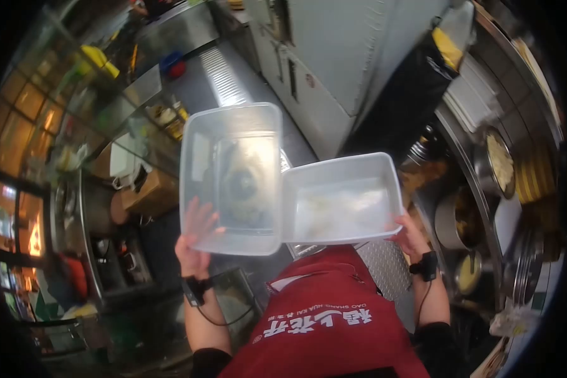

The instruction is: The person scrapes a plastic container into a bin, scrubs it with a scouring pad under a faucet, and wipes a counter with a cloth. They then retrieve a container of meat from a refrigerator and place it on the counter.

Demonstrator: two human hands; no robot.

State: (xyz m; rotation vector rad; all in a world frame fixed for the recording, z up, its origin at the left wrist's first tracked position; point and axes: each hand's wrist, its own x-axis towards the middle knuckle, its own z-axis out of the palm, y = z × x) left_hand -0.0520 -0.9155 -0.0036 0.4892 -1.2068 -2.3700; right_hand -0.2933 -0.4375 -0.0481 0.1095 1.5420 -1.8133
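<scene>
Two empty plastic tubs are held up side by side in front of a red apron (334,315). My left hand (198,238) grips the larger translucent tub (233,176) at its lower left side, and its fingers show through the wall. The smaller whitish tub (340,198) is in my right hand (409,234), which holds its lower right corner. The tubs meet or overlap at their inner edges. Each wrist wears a dark device with a cable.
Metal pots (455,219) and a pan of pale food (499,165) stand on the right counter. Tall grey cabinets (324,63) rise ahead, beside a floor drain grate (223,79). A cardboard box (151,192) is at the left.
</scene>
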